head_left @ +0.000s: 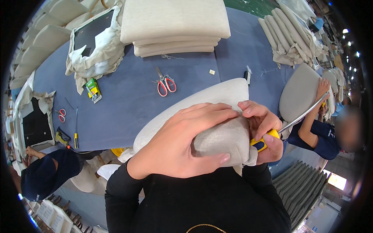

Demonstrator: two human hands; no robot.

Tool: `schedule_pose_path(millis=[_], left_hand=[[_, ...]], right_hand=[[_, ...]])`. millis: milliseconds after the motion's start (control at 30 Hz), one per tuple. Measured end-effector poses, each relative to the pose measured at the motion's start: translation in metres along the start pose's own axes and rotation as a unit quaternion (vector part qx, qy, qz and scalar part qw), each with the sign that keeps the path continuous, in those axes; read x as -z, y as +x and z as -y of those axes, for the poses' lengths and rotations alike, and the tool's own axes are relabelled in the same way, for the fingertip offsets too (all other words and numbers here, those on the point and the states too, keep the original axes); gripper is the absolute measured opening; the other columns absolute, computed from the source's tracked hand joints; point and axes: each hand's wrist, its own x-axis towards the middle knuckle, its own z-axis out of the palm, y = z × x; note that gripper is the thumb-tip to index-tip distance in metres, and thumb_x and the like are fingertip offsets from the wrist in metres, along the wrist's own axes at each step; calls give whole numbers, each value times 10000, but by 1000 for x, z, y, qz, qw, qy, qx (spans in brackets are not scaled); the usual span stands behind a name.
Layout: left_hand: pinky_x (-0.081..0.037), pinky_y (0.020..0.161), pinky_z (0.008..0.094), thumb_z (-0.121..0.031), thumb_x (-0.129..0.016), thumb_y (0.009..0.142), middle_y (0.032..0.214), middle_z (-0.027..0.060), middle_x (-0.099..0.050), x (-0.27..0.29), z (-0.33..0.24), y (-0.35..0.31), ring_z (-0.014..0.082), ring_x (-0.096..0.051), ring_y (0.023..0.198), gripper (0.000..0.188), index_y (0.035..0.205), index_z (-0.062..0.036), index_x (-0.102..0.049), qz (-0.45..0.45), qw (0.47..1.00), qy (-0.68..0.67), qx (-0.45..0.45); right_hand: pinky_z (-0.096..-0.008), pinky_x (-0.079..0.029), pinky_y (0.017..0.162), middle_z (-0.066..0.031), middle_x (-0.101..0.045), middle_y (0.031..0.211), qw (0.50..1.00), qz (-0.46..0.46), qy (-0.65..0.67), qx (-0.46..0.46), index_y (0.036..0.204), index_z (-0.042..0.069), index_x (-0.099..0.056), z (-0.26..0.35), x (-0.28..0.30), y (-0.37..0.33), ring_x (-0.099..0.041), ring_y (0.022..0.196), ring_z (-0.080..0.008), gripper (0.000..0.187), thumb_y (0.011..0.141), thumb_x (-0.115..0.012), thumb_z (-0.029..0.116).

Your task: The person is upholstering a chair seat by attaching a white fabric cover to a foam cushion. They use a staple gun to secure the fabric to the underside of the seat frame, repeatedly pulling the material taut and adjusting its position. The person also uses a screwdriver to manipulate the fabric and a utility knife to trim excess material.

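Observation:
A light beige upholstered chair pad (229, 139) is tilted up in front of my chest, its fabric folded around the near corner. My left hand (186, 136) cups its curved edge, fingers stretched over the top and thumb along the near side. Against the pad's right corner, my right hand (266, 130) is closed around the yellow and dark blue handle of a screwdriver (268, 140). The long metal shaft points up and right, away from the pad. My right index finger and thumb rest near the fabric edge; their exact contact is partly hidden.
On the blue-grey table (116, 124) lie red-handled scissors (166, 84), a green and yellow box (93, 90), another screwdriver (76, 136) and a staple gun (63, 136). Stacked beige pads (175, 23) stand at the back. Co-workers are at left (50, 173) and right (318, 134).

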Motion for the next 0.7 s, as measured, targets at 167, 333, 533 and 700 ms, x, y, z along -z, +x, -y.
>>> schedule_pose_path(millis=[167, 333, 533, 700], left_hand=[[-439, 1222, 511, -261, -858, 771, 1497, 241, -676, 1, -5, 3, 448, -631, 1413, 800, 1486, 31, -650, 1, 999, 29, 12], [-505, 1119, 486, -342, -935, 745, 1416, 244, -716, -25, -24, -10, 406, -691, 1323, 800, 1417, 21, -699, -128, 968, 214, 9], [-590, 889, 440, -610, -965, 696, 1187, 176, -798, -28, 0, -7, 364, -790, 1057, 892, 1281, 31, -758, -150, 927, 317, -132], [-513, 1026, 563, -716, -804, 845, 1275, 209, -765, 26, 18, 11, 443, -726, 1211, 849, 1252, 29, -770, -87, 925, 272, -249]], right_hand=[[-607, -402, 1243, -347, -746, 1269, 1000, 24, 9, 3, 789, 37, -643, -2, -2, 5, -661, 1300, -488, 267, 841, -648, 299], [-621, -368, 1260, -339, -768, 1213, 1000, 26, -17, -2, 811, 40, -657, 2, -2, 12, -657, 1310, -502, 276, 840, -632, 313], [-650, -263, 1306, -345, -771, 1199, 992, 95, 86, 11, 833, 48, -690, 20, -2, 21, -631, 1352, -548, 415, 863, -603, 453], [-598, -314, 1303, -317, -757, 1301, 975, 169, -142, 15, 1268, -75, -722, 32, -25, 38, -639, 1399, -452, 701, 1008, -503, 538]])
